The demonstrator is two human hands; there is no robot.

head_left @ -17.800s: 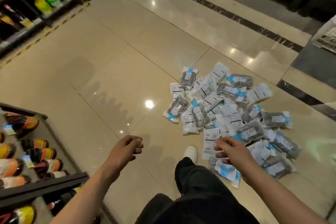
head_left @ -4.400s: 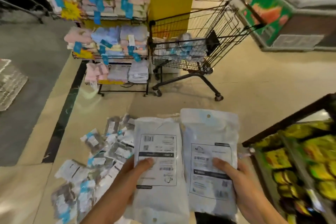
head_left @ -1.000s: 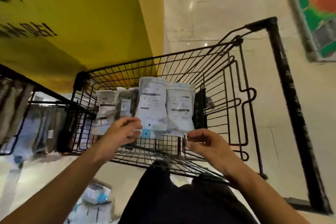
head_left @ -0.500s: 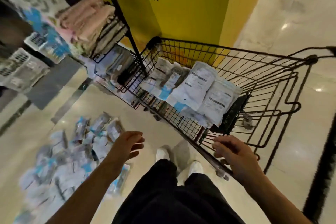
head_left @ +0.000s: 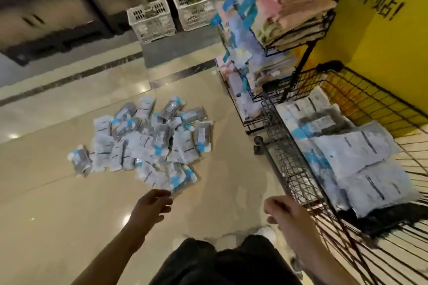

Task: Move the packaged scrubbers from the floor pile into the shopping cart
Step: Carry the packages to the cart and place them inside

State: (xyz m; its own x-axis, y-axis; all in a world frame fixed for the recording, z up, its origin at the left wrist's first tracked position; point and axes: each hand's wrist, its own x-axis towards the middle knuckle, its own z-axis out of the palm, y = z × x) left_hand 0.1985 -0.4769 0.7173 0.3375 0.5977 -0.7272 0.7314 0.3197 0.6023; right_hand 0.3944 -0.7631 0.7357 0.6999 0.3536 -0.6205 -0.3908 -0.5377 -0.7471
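Left hand (head_left: 151, 206) reaches forward and down, fingers loosely curled, holding nothing, just short of the floor pile (head_left: 148, 143) of packaged scrubbers. Right hand (head_left: 281, 211) hangs beside the shopping cart (head_left: 281, 169), loosely curled, empty. More scrubber packs (head_left: 347, 152) lie stacked inside the cart.

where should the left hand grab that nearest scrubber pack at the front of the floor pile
Probably by its near corner, coming down from above: the nearest pack lies flat at the pile's front edge, just beyond the empty left hand, its corner jutting free of its neighbours.
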